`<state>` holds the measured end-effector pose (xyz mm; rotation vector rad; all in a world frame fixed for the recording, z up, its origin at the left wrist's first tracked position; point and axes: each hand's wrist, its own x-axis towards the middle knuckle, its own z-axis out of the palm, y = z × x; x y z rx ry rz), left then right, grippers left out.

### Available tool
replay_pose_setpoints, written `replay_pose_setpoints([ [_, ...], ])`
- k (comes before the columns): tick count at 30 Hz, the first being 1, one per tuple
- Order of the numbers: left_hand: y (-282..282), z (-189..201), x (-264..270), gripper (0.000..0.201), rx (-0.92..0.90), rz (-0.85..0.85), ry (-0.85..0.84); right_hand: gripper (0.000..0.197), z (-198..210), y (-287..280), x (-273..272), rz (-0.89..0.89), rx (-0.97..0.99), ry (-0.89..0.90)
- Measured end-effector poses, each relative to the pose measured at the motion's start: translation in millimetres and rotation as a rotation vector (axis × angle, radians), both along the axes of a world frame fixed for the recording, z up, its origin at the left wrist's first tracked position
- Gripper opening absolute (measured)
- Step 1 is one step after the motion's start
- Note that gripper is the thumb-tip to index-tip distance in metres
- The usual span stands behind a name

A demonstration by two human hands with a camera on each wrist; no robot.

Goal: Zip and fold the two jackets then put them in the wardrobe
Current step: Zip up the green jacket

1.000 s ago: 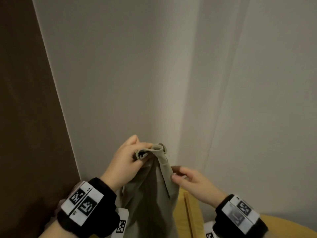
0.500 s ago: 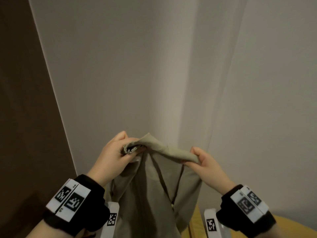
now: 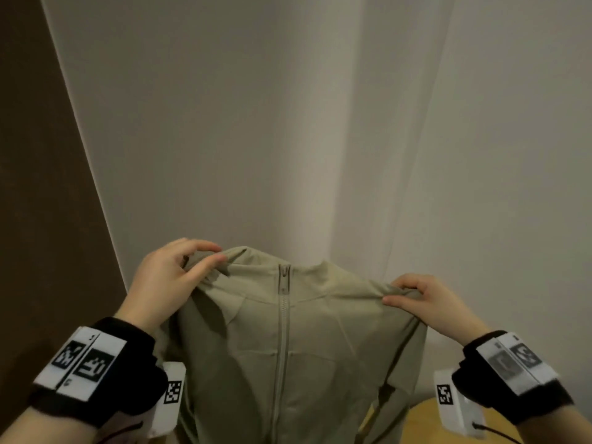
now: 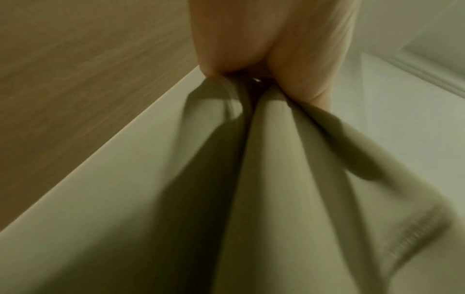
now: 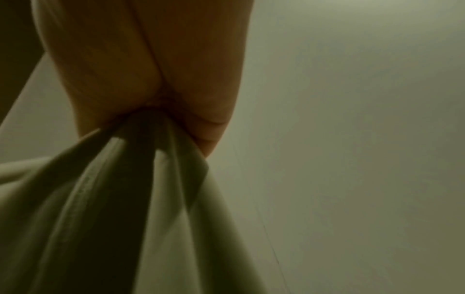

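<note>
A beige zip-up jacket (image 3: 320,341) hangs spread out in front of me, its zipper (image 3: 283,302) closed up to the collar. My left hand (image 3: 179,277) pinches the jacket's left shoulder, and my right hand (image 3: 426,298) pinches the right shoulder. Up close in the left wrist view, the fingers (image 4: 289,59) bunch the jacket cloth (image 4: 264,179). From the right wrist, the fingers (image 5: 151,69) clamp folds of the jacket fabric (image 5: 113,208). The jacket's lower part runs out of the frame. No second jacket is in view.
A pale wall corner (image 3: 336,139) stands right behind the jacket. A dark brown panel (image 3: 38,219) rises at the left. Part of a yellow wooden surface (image 3: 423,424) shows at the lower right beneath the jacket.
My hands have moved apart and slid out to the shoulders. The jacket, bunched at the collar a second ago, now hangs spread wide with its zipped front facing me.
</note>
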<state>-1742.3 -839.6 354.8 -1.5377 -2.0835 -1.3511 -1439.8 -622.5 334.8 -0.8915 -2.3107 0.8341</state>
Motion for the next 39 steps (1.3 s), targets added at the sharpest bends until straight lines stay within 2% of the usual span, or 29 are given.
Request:
replay_pose_setpoints([
  [1, -0.3, 1.0, 1.5, 0.006, -0.037, 0.013, 0.029, 0.017, -1.5, 2.8, 2.7, -0.007, 0.022, 0.008],
  [3, -1.1, 0.6, 4.3, 0.025, -0.105, 0.016, 0.057, 0.025, -4.7, 6.3, 7.5, -0.024, 0.068, 0.02],
  [5, -2.1, 0.9, 2.6, 0.043, -0.129, 0.009, 0.014, 0.032, -8.8, 10.3, 13.0, -0.055, 0.116, 0.057],
  [8, -3.9, 1.0, -1.7, 0.057, -0.216, 0.005, -0.006, 0.037, -15.3, 17.1, 21.8, -0.1, 0.139, 0.135],
  [14, 0.6, -2.9, -2.8, 0.051, -0.287, -0.066, -0.044, 0.031, -28.7, 23.7, 22.2, -0.13, -0.008, 0.26],
  [17, 5.7, -8.7, 1.4, 0.043, -0.254, -0.069, -0.033, 0.034, -34.1, 23.6, 17.9, -0.142, 0.063, 0.183],
  [20, 10.6, -13.2, 6.6, 0.033, -0.255, -0.085, 0.0, 0.038, -39.8, 20.5, 13.7, -0.161, 0.045, 0.141],
  [22, 11.0, -16.0, 8.7, 0.026, -0.258, -0.102, -0.051, 0.039, -42.7, 18.7, 13.2, -0.18, 0.013, 0.154],
  [24, 10.2, -19.2, 11.4, 0.019, -0.236, -0.116, -0.126, 0.032, -46.2, 18.4, 13.3, -0.182, -0.023, 0.144],
  [28, 9.0, -28.4, 21.1, 0.039, -0.27, -0.102, -0.231, 0.021, -58.5, 14.2, 11.2, -0.167, -0.106, 0.151],
  [29, 9.6, -30.3, 23.0, 0.05, -0.297, -0.086, -0.257, 0.025, -60.8, 11.5, 10.5, -0.162, -0.131, 0.171],
  [30, 10.5, -32.7, 25.0, 0.062, -0.324, -0.07, -0.266, 0.043, -64.1, 10.3, 10.1, -0.161, -0.152, 0.188],
  [31, 11.9, -36.4, 26.0, 0.069, -0.345, -0.057, -0.267, 0.058, -66.9, 9.8, 9.0, -0.16, -0.169, 0.206],
  [32, 13.4, -40.0, 26.8, 0.07, -0.354, -0.054, -0.27, 0.064, -67.8, 9.6, 8.1, -0.16, -0.173, 0.223],
  [33, 15.1, -43.8, 27.7, 0.068, -0.361, -0.061, -0.282, 0.063, -69.0, 9.1, 7.2, -0.146, -0.167, 0.232],
  [35, 19.0, -52.5, 27.1, 0.057, -0.366, -0.09, -0.288, 0.048, -71.5, 7.6, 5.8, -0.102, -0.124, 0.224],
  [37, 22.4, -62.1, 26.0, 0.038, -0.389, -0.134, -0.248, 0.026, -75.3, 6.5, 5.6, -0.075, -0.07, 0.222],
  [39, 25.2, -71.1, 27.4, 0.019, -0.419, -0.164, -0.2, 0.017, -80.7, 5.2, 4.3, -0.056, -0.041, 0.196],
])
